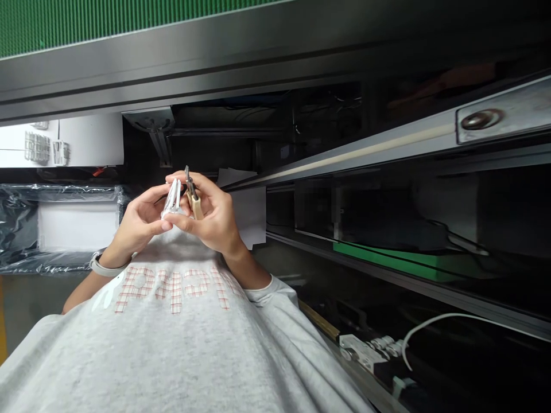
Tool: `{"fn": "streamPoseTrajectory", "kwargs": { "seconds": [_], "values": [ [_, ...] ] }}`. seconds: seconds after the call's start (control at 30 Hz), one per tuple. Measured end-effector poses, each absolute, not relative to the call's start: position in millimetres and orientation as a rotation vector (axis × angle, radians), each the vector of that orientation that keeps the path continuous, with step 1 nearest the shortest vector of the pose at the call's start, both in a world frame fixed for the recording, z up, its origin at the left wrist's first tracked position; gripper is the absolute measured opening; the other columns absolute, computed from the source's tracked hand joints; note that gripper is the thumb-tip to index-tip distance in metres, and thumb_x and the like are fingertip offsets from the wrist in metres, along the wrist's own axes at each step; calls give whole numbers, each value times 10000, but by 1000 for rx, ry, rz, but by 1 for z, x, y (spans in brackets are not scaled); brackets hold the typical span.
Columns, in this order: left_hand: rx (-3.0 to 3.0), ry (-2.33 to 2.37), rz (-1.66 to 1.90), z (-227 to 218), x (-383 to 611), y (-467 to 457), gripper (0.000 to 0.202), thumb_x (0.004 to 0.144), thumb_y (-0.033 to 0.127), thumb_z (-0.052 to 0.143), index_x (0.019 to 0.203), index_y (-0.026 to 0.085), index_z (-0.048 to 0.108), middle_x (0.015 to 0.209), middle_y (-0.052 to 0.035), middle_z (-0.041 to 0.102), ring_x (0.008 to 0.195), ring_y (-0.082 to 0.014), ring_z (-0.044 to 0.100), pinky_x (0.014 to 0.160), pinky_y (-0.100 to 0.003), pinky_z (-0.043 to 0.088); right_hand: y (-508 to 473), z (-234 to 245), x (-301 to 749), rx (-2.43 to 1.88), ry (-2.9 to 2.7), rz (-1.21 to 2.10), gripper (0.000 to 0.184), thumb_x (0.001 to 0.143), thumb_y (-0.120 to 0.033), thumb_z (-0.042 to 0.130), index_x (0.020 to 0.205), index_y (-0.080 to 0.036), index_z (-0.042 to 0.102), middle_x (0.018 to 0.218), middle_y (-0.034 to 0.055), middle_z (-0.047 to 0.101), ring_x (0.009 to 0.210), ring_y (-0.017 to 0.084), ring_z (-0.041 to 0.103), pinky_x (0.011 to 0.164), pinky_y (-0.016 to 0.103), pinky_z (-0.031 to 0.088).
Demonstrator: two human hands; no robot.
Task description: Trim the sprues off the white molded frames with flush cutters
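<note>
Both hands are raised in front of my chest, above my grey shirt. My left hand (140, 221) pinches a small clear plastic part (173, 199) between thumb and fingers. My right hand (213, 218) is closed round a small tool with tan handles and a dark metal tip (192, 195), which looks like small cutters. The tool's tip stands right beside the plastic part, close enough that I cannot tell whether they touch. A pale band circles my left wrist (101, 267).
A green conveyor belt (107, 20) and its grey metal frame (275, 63) run across the top. White trays holding several clear parts (43, 146) sit at the left, beside a black plastic-lined bin (26, 229). A metal rail (387, 146), green block (387, 258) and white cable (430, 324) lie at the right.
</note>
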State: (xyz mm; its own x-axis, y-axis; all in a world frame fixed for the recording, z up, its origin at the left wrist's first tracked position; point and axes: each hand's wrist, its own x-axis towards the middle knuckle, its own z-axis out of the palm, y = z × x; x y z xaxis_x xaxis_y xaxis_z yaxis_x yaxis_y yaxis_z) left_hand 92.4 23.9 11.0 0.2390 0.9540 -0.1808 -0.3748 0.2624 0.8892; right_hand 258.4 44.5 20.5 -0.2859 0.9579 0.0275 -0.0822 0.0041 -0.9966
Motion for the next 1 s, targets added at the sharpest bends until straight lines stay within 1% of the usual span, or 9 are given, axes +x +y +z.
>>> {"fn": "streamPoseTrajectory", "kwargs": {
  "seconds": [0.1, 0.17, 0.23, 0.33, 0.43, 0.5, 0.6, 0.73, 1.0],
  "values": [
    [869, 903, 1020, -1, 85, 38, 826, 720, 836, 719, 1328, 278, 688, 1404, -131, 648, 1233, -345, 669, 995, -484, 600, 47, 19, 263, -934, -1315, 1493, 671, 734, -668, 796, 1197, -212, 633, 1245, 99, 709, 764, 129, 639, 684, 299, 591],
    [987, 1089, 996, -15, 80, 51, 856, 830, 924, 433, 1335, 274, 670, 1389, -148, 653, 1218, -350, 674, 950, -534, 600, 50, 18, 267, -877, -1275, 1508, 662, 724, -697, 785, 1158, -216, 652, 1219, 100, 732, 823, 156, 670, 729, 323, 601],
    [1140, 1319, 1004, -26, 75, 62, 629, 905, 776, 544, 1228, 262, 709, 1353, -135, 670, 1290, -338, 627, 1046, -565, 535, 52, 17, 269, -858, -1258, 1491, 651, 724, -710, 776, 1136, -220, 659, 1232, 112, 738, 893, 183, 694, 756, 344, 609],
    [1310, 1487, 1068, -23, 67, 64, 334, 847, 465, 798, 1083, 232, 758, 1334, -108, 685, 1365, -308, 562, 1201, -541, 407, 53, 13, 269, -906, -1278, 1429, 646, 728, -696, 775, 1148, -224, 643, 1306, 137, 710, 984, 207, 704, 779, 360, 611],
    [1291, 1306, 1080, 1, 61, 51, 343, 878, 417, 780, 1163, 226, 766, 1289, -109, 722, 1218, -271, 674, 1119, -456, 515, 51, 7, 266, -935, -1282, 1425, 648, 729, -692, 770, 1157, -227, 623, 1346, 146, 685, 872, 171, 694, 719, 334, 597],
    [1266, 1144, 1029, 17, 61, 40, 445, 815, 344, 854, 1235, 236, 752, 1318, -110, 715, 1223, -266, 682, 1077, -393, 552, 51, 4, 263, -931, -1304, 1428, 640, 740, -687, 762, 1159, -225, 620, 1348, 145, 683, 815, 150, 680, 700, 323, 591],
    [1298, 1060, 967, 25, 66, 28, 559, 736, 232, 911, 1268, 254, 743, 1305, -98, 726, 1217, -261, 688, 1035, -352, 575, 52, 3, 260, -899, -1373, 1406, 577, 768, -623, 776, 1152, -218, 631, 1323, 142, 692, 929, 181, 700, 764, 335, 604],
    [1241, 1112, 981, 12, 71, 23, 523, 736, 269, 910, 1235, 228, 758, 1225, -110, 759, 1118, -265, 726, 957, -360, 603, 54, -1, 257, -943, -1405, 1420, 507, 754, -552, 805, 1111, -215, 675, 1274, 138, 715, 942, 194, 703, 729, 316, 602],
    [1061, 1257, 1031, -14, 70, 18, 556, 681, 436, 913, 1162, 187, 789, 1176, -120, 776, 1094, -307, 741, 1021, -443, 594, 66, -17, 245, -948, -1364, 1645, 477, 692, -438, 867, 1086, -212, 722, 1215, 105, 708, 680, 109, 599, 613, 267, 544]
  ]
}}
